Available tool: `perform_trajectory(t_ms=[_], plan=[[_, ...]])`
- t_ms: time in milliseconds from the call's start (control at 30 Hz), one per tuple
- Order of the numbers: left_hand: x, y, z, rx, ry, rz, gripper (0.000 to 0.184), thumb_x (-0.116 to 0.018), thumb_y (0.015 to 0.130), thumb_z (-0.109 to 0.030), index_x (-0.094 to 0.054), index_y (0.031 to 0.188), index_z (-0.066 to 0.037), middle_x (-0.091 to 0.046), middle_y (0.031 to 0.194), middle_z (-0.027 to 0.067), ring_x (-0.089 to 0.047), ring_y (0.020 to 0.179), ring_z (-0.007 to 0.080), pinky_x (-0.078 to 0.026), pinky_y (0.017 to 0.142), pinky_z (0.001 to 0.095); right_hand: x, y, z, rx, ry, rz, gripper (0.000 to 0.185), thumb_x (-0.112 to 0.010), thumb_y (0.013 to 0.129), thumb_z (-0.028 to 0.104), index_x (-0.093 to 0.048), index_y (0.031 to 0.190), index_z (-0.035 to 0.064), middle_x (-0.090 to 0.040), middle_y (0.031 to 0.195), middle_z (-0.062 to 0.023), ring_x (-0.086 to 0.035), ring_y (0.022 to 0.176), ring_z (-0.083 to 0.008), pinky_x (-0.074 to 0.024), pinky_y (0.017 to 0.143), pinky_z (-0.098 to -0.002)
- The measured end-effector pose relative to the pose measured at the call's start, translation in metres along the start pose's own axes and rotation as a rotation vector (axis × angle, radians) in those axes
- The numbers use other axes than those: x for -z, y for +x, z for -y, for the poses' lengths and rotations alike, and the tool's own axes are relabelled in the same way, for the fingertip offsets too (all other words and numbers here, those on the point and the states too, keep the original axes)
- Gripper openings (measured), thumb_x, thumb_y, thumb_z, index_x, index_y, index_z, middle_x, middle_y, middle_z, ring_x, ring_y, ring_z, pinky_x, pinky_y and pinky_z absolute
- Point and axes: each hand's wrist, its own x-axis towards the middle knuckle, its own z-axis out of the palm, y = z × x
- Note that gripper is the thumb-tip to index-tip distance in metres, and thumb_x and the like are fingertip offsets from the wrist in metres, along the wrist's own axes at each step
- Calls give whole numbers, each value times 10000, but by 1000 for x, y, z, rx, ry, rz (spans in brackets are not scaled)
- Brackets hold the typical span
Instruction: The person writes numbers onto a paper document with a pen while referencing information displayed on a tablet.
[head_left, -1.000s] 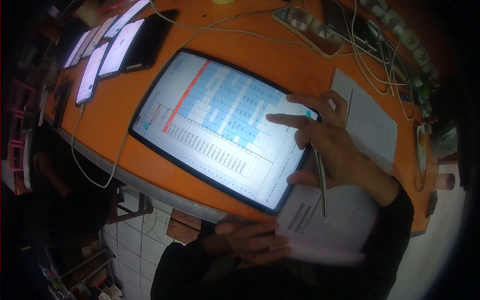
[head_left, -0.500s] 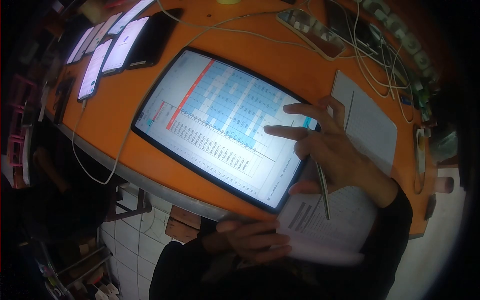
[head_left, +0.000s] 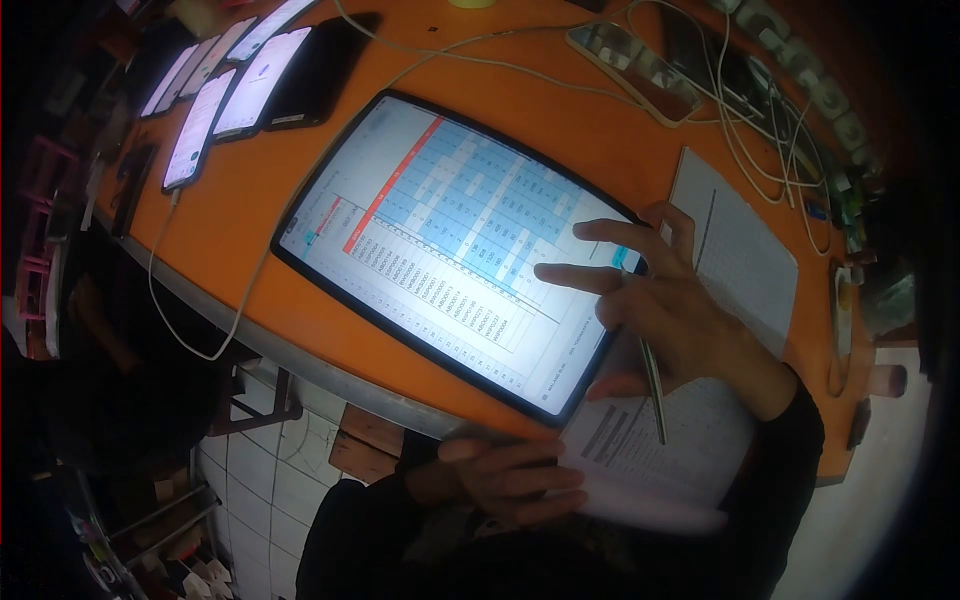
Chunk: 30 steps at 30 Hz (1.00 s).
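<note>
A large tablet [head_left: 400,330] lies on the orange table, its lit screen showing a spreadsheet with blue cells and a red band. Over the screen's right part, my right hand [head_left: 665,310] stretches its index and middle fingers, while a slim pen [head_left: 653,390] is held in the same hand. Whether the fingertips touch the glass I cannot tell. Under my right hand and wrist lies an open notebook with printed pages [head_left: 745,225]. My left hand [head_left: 515,480] is by the table's front edge, fingers stretched out, their tips at the notebook's curled lower page [head_left: 650,500].
Several lit phones [head_left: 198,130] lie at the upper left, one with a white cable [head_left: 150,270] hanging over the table edge. Another phone [head_left: 635,72] and tangled cables [head_left: 740,150] are at the upper right. A stool [head_left: 255,400] stands on the tiled floor.
The view has shifted slightly, so the tablet and phones sit a little further right. My right hand stays over the screen with the pen; my left hand is almost unchanged.
</note>
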Motion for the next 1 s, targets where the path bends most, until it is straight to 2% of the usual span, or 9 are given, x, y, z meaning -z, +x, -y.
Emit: perform_trajectory(t_ms=[267, 367, 400, 533, 667, 733, 800, 933, 1000], plan=[[-2, 3, -2, 23, -9, -42, 206, -595, 758, -382, -547, 939, -298, -545, 943, -89, -544, 904, 96, -123, 996, 369, 1, 0, -1, 13, -12, 14, 501, -667, 615, 556, -399, 708, 142, -554, 1165, -47, -302, 1203, -293, -119, 910, -501], [-2, 3, -1, 16, -18, -27, 224, -607, 751, -376, -539, 950, -301, -541, 944, -92, -536, 919, 89, -138, 987, 368, -2, 0, -7, 42, -43, -108, 475, -575, 722, 560, -453, 824, 113, -519, 1195, -97, -416, 1121, -289, -240, 852, -470], [-3, 1, -2, 23, -9, -31, 242, -616, 744, -377, -533, 959, -303, -535, 950, -95, -531, 925, 85, -138, 989, 366, -14, 0, -13, 11, 239, -415, 479, -529, 756, 561, -437, 874, 106, -531, 1144, -121, -452, 1068, -275, -290, 809, -420], [-3, 2, -2, 21, 32, -38, 286, -643, 725, -369, -517, 975, -314, -516, 972, -106, -519, 936, 79, -152, 983, 362, 8, -17, -26, -203, 664, -956, 438, -379, 865, 504, -397, 958, 76, -533, 938, -139, -542, 862, -221, -403, 714, -320], [2, 1, 0, 3, -13, 33, 267, -648, 719, -366, -511, 945, -327, -503, 959, -113, -517, 923, 78, -127, 994, 372, 35, -44, -32, -340, 672, -823, 342, -356, 914, 392, -435, 934, 60, -478, 895, -88, -512, 805, -170, -427, 675, -314], [-1, 3, -1, 16, 47, -45, 176, -531, 794, -433, -539, 931, -322, -553, 937, -130, -540, 904, 40, -142, 942, 354, 29, -48, -31, -456, 689, -883, 177, -450, 903, 232, -455, 862, 60, -492, 850, -81, -514, 701, -120, -446, 597, -278], [1, 4, 0, 5, 14, 1, 175, -537, 789, -448, -530, 928, -341, -546, 918, -136, -540, 893, 35, -151, 938, 354, 22, -60, -36, -484, 676, -848, 105, -509, 861, 147, -455, 820, 66, -496, 802, -66, -505, 644, -104, -430, 554, -247], [-4, 2, 0, -3, 58, -69, 188, -554, 770, -477, -531, 909, -353, -539, 909, -143, -536, 887, 27, -153, 942, 354, 20, -70, -40, -545, 803, -639, 223, -608, 734, -79, -454, 744, 82, -527, 692, -34, -520, 569, -69, -427, 500, -177], [-2, 2, 0, -11, 73, -62, 198, -560, 762, -487, -530, 906, -354, -537, 906, -145, -534, 888, 25, -148, 950, 356, 21, -65, -35, -702, 776, -623, 238, -617, 722, -78, -450, 691, 89, -519, 648, -20, -521, 570, -55, -422, 500, -176]])
